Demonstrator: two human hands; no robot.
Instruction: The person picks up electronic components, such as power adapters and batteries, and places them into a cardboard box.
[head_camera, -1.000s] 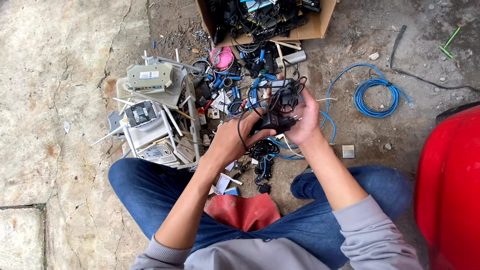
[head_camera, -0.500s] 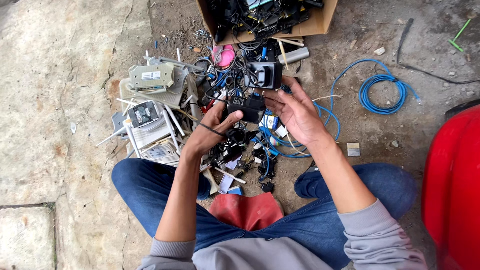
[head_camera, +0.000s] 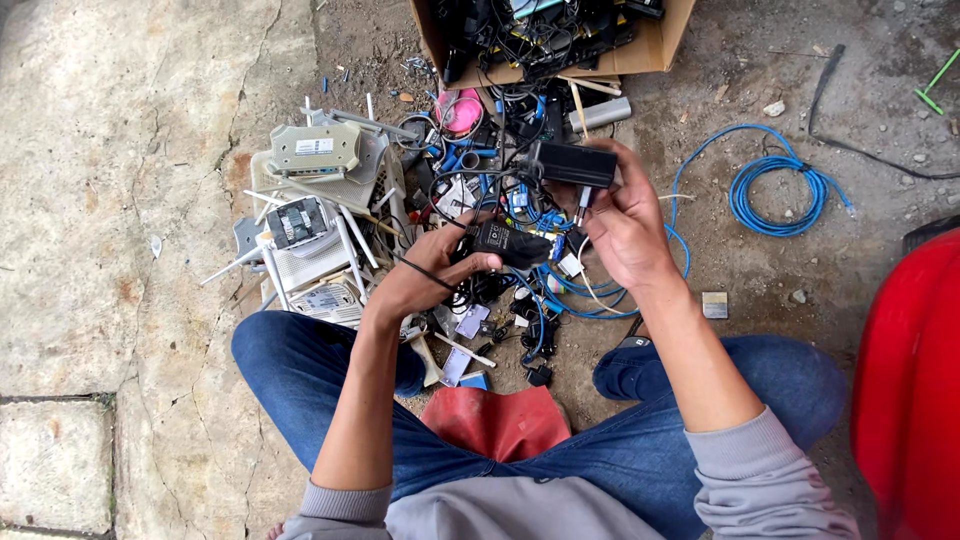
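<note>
So right now your left hand (head_camera: 425, 275) has its fingers wrapped around a black power adapter (head_camera: 505, 240), and your right hand (head_camera: 625, 225) is pinching a second black adapter block (head_camera: 572, 163) up by the fingertips, just above the pile of tangled cables (head_camera: 520, 290). Both bricks are off the ground, held over the heap between your knees, with a thin black cord looping from the left one back across your wrist. If you want to part these cleanly, I'd say don't just yank them apart: that cord looks like it runs down into the mess with the blue wires, and pulling will probably tighten whatever knot's in there. Keep the left brick steady, follow its lead with your thumb and feed the slack out bit by bit. Same for the right one; a firmer full-hand hold would likely serve you better than fingertips, since it looks easy to drop. The cardboard box (head_camera: 660, 45) full of dark gear sits just beyond the pile, the stack of white routers (head_camera: 315, 215) lies to your left, and the coiled blue cable (head_camera: 775, 190) is off to your right, well apart from the tangle.
</note>
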